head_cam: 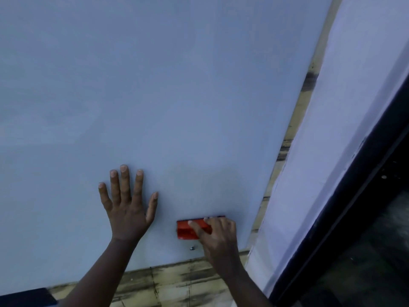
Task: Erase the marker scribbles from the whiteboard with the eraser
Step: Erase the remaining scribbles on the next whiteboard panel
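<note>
Left hand: flat against whiteboard, fingers straight and spread, grasping nothing. Right hand: fingers curled over red eraser, pressed to board near lower right corner. Small screw just below eraser. Worn wooden frame along bottom and right edges.

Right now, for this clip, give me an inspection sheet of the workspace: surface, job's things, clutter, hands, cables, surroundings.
Surface: whiteboard, no clear scribbles in view, faint smudging at left.
Job's things: red eraser against the board, low right.
Clutter: small screw below the eraser.
Hands: left hand flat on the board, fingers spread; right hand grips the eraser.
Cables: nothing seen.
Surroundings: worn wooden frame, pale wall, dark edge at right.
</note>
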Action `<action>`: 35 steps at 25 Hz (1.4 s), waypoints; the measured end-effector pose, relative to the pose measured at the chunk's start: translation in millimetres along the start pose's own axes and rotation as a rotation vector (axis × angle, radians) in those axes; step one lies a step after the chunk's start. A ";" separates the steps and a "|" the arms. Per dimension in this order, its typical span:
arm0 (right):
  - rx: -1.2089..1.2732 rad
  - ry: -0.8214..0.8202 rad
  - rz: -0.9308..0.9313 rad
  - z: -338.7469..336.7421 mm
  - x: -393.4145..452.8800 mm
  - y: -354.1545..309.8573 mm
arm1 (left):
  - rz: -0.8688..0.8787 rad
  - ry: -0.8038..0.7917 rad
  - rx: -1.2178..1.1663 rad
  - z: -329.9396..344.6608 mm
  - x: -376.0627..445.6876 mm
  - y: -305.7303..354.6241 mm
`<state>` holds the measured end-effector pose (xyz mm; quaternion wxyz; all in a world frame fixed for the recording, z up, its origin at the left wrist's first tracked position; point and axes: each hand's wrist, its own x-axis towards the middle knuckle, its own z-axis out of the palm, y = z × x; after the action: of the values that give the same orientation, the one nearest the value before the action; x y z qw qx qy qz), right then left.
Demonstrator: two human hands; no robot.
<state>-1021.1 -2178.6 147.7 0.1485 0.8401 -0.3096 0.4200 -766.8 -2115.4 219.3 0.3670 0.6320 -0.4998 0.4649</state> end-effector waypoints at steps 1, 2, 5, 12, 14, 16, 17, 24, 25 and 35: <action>0.032 0.065 0.090 -9.4 8.9 8.1 | 0.002 -0.012 0.001 0.6 -7.3 -0.7; 0.087 0.145 0.218 -20.4 20.4 17.1 | 0.001 -0.023 0.001 1.7 -14.6 -0.8; 0.337 0.379 0.530 -49.1 53.4 39.4 | -0.039 -0.046 -0.015 5.4 -31.1 6.0; 0.003 0.130 0.146 5.8 -4.8 25.9 | -0.074 -0.096 -0.040 12.2 -59.1 13.7; -0.115 0.000 -0.051 28.8 -46.8 35.5 | -0.049 -0.116 -0.031 10.7 -65.7 9.5; -0.165 -0.129 -0.186 41.3 -82.9 56.0 | -0.022 -0.127 -0.025 8.3 -72.5 6.2; -0.171 -0.176 -0.206 44.6 -94.1 66.7 | -0.007 -0.133 -0.019 8.0 -76.2 4.3; 0.089 -0.043 0.381 16.8 -70.9 59.7 | 0.012 -0.164 -0.008 10.3 -97.4 2.0; 0.175 0.054 0.554 6.9 -54.5 57.8 | 0.007 -0.168 -0.012 10.4 -98.9 2.7; 0.883 0.374 1.621 48.5 -71.4 13.3 | 0.107 -0.258 0.016 1.2 -131.4 -14.2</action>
<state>-1032.4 -2185.2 61.4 -0.4735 0.2679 -0.5838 0.6027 -761.7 -2075.1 93.5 0.2693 0.6619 -0.5722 0.4025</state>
